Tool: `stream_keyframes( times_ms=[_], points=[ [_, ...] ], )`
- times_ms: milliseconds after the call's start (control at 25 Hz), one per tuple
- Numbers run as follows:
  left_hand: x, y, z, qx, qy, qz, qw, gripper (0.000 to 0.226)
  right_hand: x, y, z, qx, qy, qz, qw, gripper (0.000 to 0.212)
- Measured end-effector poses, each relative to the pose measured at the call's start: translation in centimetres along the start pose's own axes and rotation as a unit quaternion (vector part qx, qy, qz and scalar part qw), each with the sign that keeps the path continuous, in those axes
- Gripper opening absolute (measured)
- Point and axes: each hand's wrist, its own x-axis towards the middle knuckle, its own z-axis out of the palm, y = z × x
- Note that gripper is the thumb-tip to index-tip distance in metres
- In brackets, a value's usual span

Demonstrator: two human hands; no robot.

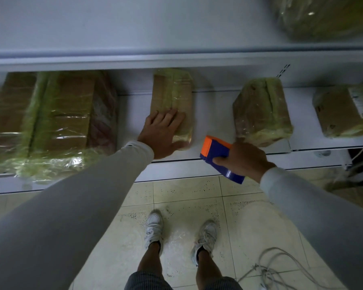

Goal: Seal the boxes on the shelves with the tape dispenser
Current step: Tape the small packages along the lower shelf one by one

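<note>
At the far left of the lower shelf [210,114] sat a large bundle of boxes [57,122], wrapped in yellow-green tape and clear film. To its right stood a narrow cardboard box [172,93], partly taped, its long side running back toward the shelf wall. The left hand [162,133] lay flat on the near end of this box, its fingers [172,117] straight and slightly spread, gripping nothing. Just right of the box, above the shelf's front edge, the right hand [246,159] held the tape dispenser [217,150], a blue body with an orange end facing the shelf; its fingers were curled round the body, thumb on the side face. The dispenser was near the box but apart from it. Further right rested a tilted taped box [262,111], then another taped box [344,111] at the frame edge. A wrapped package [323,17] occupied the upper shelf at right. Below, white shoes [154,229] stood on the tiled floor [187,197], with a cable [281,266] at lower right.
</note>
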Motion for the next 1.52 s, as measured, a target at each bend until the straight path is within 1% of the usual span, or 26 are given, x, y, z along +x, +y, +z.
stream_keyframes(
  times_ms=[80, 200, 280, 360, 400, 480, 600, 680, 760, 880, 960, 1000, 1080, 1160, 1240, 1360, 1440, 1520],
  points=[
    [0.3, 0.8, 0.4, 0.057, 0.017, -0.005, 0.998, 0.067, -0.8, 0.6, -0.2, 0.059, 0.017, 0.008, 0.998, 0.044],
    [0.1, 1.1, 0.9, 0.064, 0.043, 0.004, 0.997, 0.061, -1.5, 1.6, -1.0, 0.086, 0.033, 0.017, 0.996, 0.047],
    [0.3, 1.5, 0.5, 0.066, 0.017, -0.003, 0.998, 0.074, -2.1, 2.6, -1.0, 0.103, 0.031, 0.016, 0.994, 0.046],
    [0.8, 2.6, 0.0, 0.062, 0.012, -0.056, 0.996, 0.09, -3.0, 3.1, -1.1, 0.114, 0.032, 0.015, 0.993, 0.045],
    [1.2, 3.4, -0.1, 0.059, 0.025, -0.09, 0.994, 0.092, -3.4, 3.4, -1.2, 0.119, 0.036, 0.015, 0.992, 0.045],
    [2.0, 5.0, 0.3, 0.075, 0.039, -0.131, 0.988, 0.086, -3.9, 3.7, -1.5, 0.128, 0.045, 0.013, 0.991, 0.044],
    [2.9, 5.7, 0.9, 0.085, 0.018, -0.141, 0.986, 0.083, -4.4, 4.5, -1.7, 0.163, 0.051, 0.001, 0.985, 0.043],
    [3.0, 5.5, 0.4, 0.05, 0.008, -0.132, 0.99, 0.089, -4.7, 5.1, -1.7, 0.195, 0.057, -0.014, 0.979, 0.041],
    [2.2, 5.0, -0.5, -0.021, 0.008, -0.113, 0.993, 0.095, -4.7, 5.2, -1.8, 0.202, 0.058, -0.035, 0.977, 0.042],
    [-1.2, 5.1, -2.4, -0.112, 0.059, -0.099, 0.987, 0.09, -4.2, 4.6, -2.6, 0.199, 0.051, -0.061, 0.977, 0.05],
    [-4.3, 5.1, -3.6, -0.127, 0.087, -0.101, 0.983, 0.085, -3.7, 3.3, -3.4, 0.194, 0.059, -0.083, 0.976, 0.054],
    [-5.8, 4.8, -4.1, -0.129, 0.086, -0.108, 0.982, 0.085, -3.5, 2.5, -3.8, 0.2, 0.058, -0.099, 0.973, 0.053],
    [-9.0, 3.4, -5.6, -0.119, 0.082, -0.147, 0.978, 0.082, -3.5, 0.0, -4.4, 0.221, 0.039, -0.143, 0.964, 0.048],
    [-11.6, 1.2, -7.1, -0.096, 0.098, -0.175, 0.975, 0.08, -4.1, -2.8, -4.8, 0.232, 0.026, -0.171, 0.957, 0.045],
    [-13.8, -1.4, -8.6, -0.087, 0.106, -0.195, 0.971, 0.08, -4.7, -5.6, -5.0, 0.216, 0.03, -0.183, 0.958, 0.046],
    [-17.1, -5.1, -10.3, -0.099, 0.125, -0.203, 0.966, 0.076, -5.7, -10.0, -5.5, 0.178, 0.048, -0.194, 0.963, 0.05],
    [-19.7, -7.6, -10.7, -0.099, 0.14, -0.2, 0.965, 0.068, -6.4, -13.3, -5.3, 0.182, 0.06, -0.197, 0.961, 0.053],
    [-22.4, -10.1, -10.6, -0.101, 0.147, -0.203, 0.963, 0.063, -7.4, -16.5, -4.6, 0.211, 0.053, -0.185, 0.958, 0.047]
  ],
)
